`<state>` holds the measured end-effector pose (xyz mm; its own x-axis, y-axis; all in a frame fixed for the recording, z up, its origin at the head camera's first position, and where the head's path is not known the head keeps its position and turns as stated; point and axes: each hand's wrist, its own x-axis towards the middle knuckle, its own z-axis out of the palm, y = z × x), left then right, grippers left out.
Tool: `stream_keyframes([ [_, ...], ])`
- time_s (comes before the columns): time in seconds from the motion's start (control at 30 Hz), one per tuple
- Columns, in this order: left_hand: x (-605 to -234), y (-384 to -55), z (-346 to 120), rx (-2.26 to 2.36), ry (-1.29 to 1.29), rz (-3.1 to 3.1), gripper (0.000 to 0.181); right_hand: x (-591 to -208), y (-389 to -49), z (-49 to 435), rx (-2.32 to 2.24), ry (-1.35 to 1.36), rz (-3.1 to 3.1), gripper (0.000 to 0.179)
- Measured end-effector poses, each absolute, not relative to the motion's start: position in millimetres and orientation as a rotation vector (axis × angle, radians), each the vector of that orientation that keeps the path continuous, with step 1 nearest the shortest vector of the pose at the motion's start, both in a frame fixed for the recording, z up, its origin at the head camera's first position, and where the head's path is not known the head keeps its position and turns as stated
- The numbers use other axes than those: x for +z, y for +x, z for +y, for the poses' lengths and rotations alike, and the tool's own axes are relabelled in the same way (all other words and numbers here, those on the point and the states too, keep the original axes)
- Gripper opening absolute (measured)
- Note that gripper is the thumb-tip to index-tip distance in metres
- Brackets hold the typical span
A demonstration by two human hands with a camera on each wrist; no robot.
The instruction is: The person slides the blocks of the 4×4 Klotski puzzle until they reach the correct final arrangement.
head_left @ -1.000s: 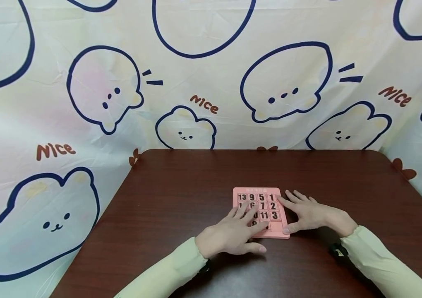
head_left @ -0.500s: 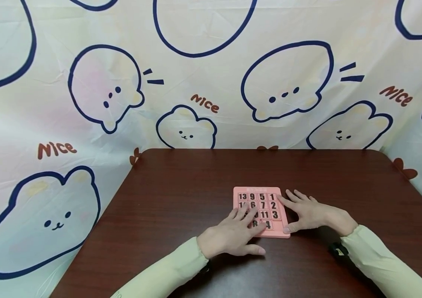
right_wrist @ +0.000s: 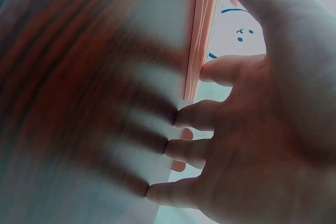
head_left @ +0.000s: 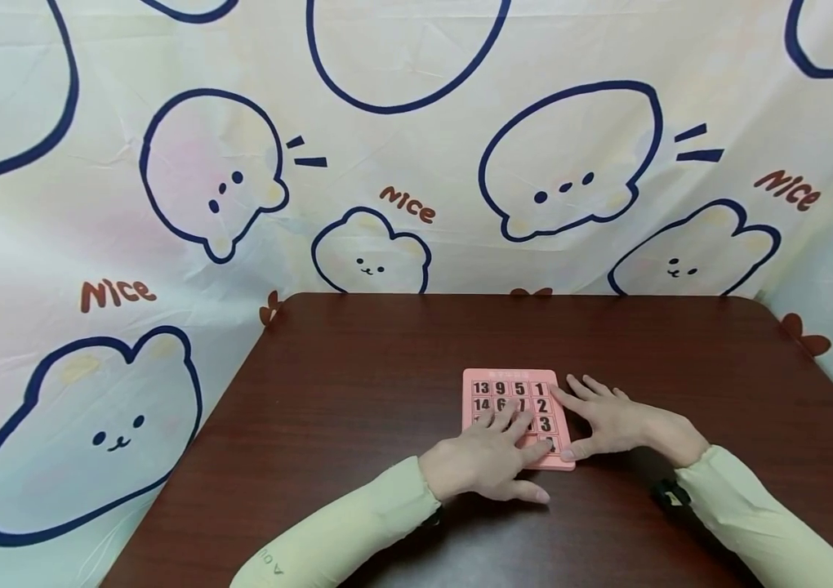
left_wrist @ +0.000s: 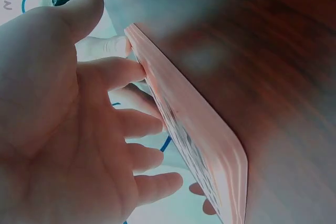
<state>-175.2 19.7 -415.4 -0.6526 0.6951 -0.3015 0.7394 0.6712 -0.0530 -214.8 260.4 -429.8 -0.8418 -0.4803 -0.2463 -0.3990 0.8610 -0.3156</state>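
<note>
A pink sliding number puzzle (head_left: 510,376) lies flat on the dark brown table. Over its lower left reaches my left hand (head_left: 486,464), fingers spread, covering several tiles. The left index fingertip touches a tile (head_left: 551,446) in the bottom right corner, just below the 3; its number is partly covered. Along the puzzle's right side, my right hand (head_left: 618,425) has its thumb and index fingertip against the frame. In the right wrist view the other right fingertips (right_wrist: 157,190) rest on the tabletop. Tiles 13, 9, 5, 1, 14, 2 and 3 are readable.
The dark brown wooden table (head_left: 358,351) has rounded far corners. Behind it and at both sides hangs a pale cloth (head_left: 453,163) printed with blue-outlined cartoon bears. A black wrist device (head_left: 670,494) sits below the right sleeve.
My left hand has moved right across the puzzle. The 4 tile under its index finger has slid right into the bottom right corner. The right hand stays at the frame.
</note>
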Motion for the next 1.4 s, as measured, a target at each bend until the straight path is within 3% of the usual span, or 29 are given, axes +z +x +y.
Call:
stream_keyframes([
  [0.87, -419, -169, -45, -0.09, 1.097, 2.668, 0.074, -429, -215, 260, -0.353, -0.592, 2.715, 0.11],
  [1.4, -416, -168, -38, -0.174, 1.153, 2.703, 0.073, -433, -217, 260, -0.348, -0.598, 2.722, 0.11],
])
